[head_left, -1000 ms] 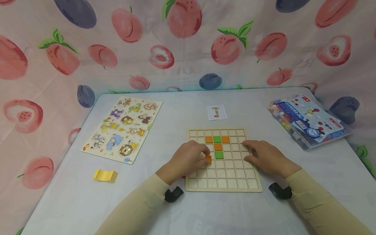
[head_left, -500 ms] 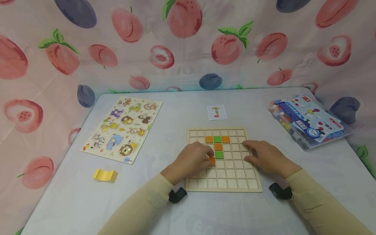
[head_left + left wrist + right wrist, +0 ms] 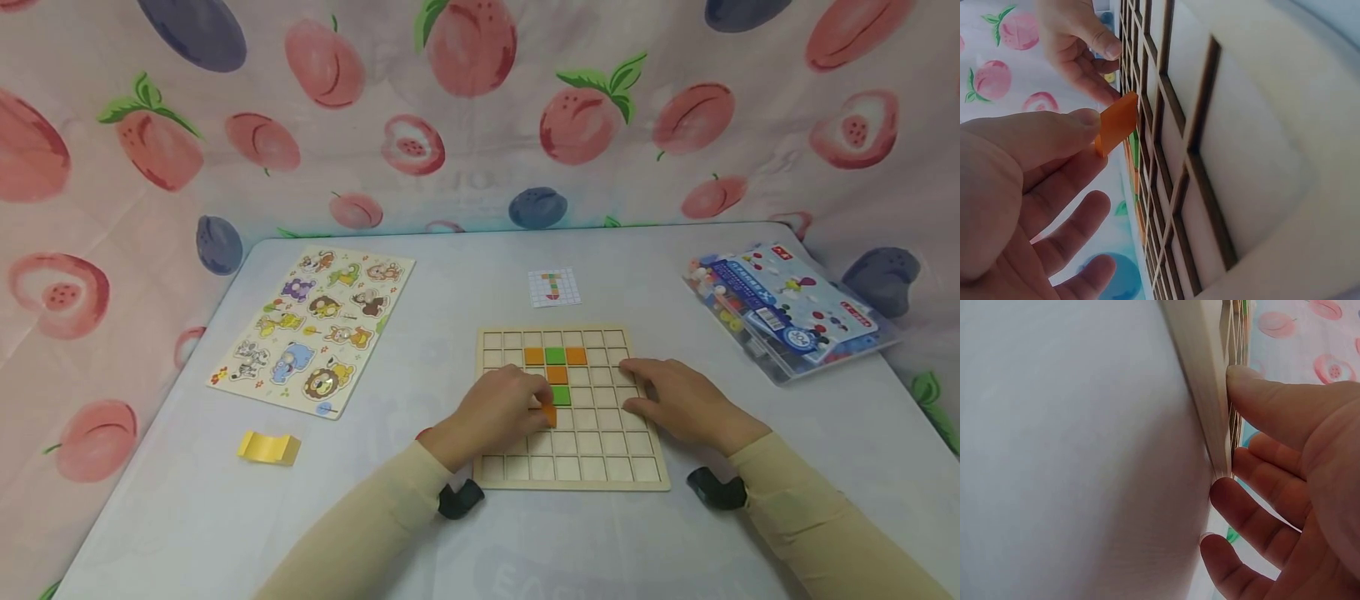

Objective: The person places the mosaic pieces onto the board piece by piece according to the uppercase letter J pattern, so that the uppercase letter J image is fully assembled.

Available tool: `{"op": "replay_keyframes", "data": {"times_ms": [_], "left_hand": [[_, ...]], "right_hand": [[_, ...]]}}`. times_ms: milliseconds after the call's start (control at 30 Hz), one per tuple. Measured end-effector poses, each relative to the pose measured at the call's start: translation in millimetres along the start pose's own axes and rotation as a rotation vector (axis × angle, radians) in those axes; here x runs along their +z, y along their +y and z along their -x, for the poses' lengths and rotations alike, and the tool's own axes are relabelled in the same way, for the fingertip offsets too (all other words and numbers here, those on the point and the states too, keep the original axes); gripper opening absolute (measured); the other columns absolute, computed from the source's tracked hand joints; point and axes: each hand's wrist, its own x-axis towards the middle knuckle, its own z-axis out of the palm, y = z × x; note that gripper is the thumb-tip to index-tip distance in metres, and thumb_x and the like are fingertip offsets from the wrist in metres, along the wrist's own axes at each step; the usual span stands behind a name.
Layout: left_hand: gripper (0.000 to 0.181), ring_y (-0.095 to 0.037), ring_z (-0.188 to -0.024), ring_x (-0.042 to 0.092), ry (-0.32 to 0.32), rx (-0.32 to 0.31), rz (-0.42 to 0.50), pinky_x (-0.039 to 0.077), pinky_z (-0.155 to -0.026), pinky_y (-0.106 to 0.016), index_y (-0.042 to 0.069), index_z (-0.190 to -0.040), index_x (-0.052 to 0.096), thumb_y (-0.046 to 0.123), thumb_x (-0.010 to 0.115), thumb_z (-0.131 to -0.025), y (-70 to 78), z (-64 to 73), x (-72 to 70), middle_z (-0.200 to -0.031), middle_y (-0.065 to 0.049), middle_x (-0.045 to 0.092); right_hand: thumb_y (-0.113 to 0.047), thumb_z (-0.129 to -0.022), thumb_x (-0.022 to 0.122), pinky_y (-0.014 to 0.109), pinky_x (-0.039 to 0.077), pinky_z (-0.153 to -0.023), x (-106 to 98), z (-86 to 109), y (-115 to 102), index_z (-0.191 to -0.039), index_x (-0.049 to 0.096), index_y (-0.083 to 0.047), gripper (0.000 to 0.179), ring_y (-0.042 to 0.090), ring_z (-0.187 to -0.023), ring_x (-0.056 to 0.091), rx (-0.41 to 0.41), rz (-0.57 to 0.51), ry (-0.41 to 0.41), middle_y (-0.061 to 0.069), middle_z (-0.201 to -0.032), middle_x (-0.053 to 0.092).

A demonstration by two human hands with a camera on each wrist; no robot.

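My left grip (image 3: 504,410) pinched an orange tile (image 3: 550,416) at the grid board (image 3: 600,469).
From the head view, the tile sat just below the lower green tile (image 3: 560,395), and my right grip (image 3: 678,402) rested at the board's right edge, thumb and fingers apart, the board lying on the white surface (image 3: 375,517). In the left wrist view, only thumb and forefinger were closed on the tilted tile; whether it touched the board, I couldn't quite tell. In the right wrist view, my thumb touched the frame.
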Motion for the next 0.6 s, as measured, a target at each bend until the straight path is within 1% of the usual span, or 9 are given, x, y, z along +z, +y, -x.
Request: {"op": "replay_keyframes", "data": {"times_ms": [133,267,467,600], "left_hand": [[0.009,-0.017,-0.093,0.061,-0.002,-0.005,0.015,0.048,-0.081,-0.030,0.015,-0.096,0.074,0.019,0.075,-0.088,-0.6,-0.2,2.1,-0.088,0.006,0.071],[0.009,-0.017,-0.091,0.061,0.002,-0.001,0.017,0.047,-0.080,-0.029,0.014,-0.096,0.074,0.018,0.075,-0.088,-0.7,-0.5,3.0,-0.088,0.006,0.071],[0.008,-0.016,-0.088,0.061,0.014,0.020,-0.010,0.047,-0.079,-0.030,0.014,-0.095,0.075,0.018,0.076,-0.088,-0.5,-1.0,3.2,-0.089,0.006,0.072],[0.008,-0.016,-0.087,0.061,0.012,0.022,-0.031,0.047,-0.079,-0.030,0.014,-0.096,0.075,0.018,0.075,-0.089,-0.5,-1.2,4.6,-0.088,0.006,0.072]], "right_hand": [[-0.022,-0.093,0.071,0.058,0.041,-0.101,-0.1,0.1,0.0,-0.140,0.052,0.004,0.057,0.043,-0.121,0.054,-0.003,0.001,0.002,0.025,-0.136,0.057],[-0.022,-0.093,0.071,0.057,0.042,-0.101,-0.5,0.5,-0.7,-0.140,0.052,0.004,0.057,0.043,-0.121,0.054,0.000,0.000,0.001,0.024,-0.135,0.057],[-0.022,-0.094,0.071,0.057,0.042,-0.101,-0.9,0.0,-0.5,-0.140,0.052,0.004,0.057,0.043,-0.121,0.054,-0.004,-0.005,-0.003,0.024,-0.135,0.057],[-0.023,-0.094,0.071,0.057,0.041,-0.101,-0.6,-0.3,0.0,-0.141,0.052,0.004,0.057,0.043,-0.121,0.054,0.000,-0.004,-0.007,0.024,-0.136,0.057]]}}
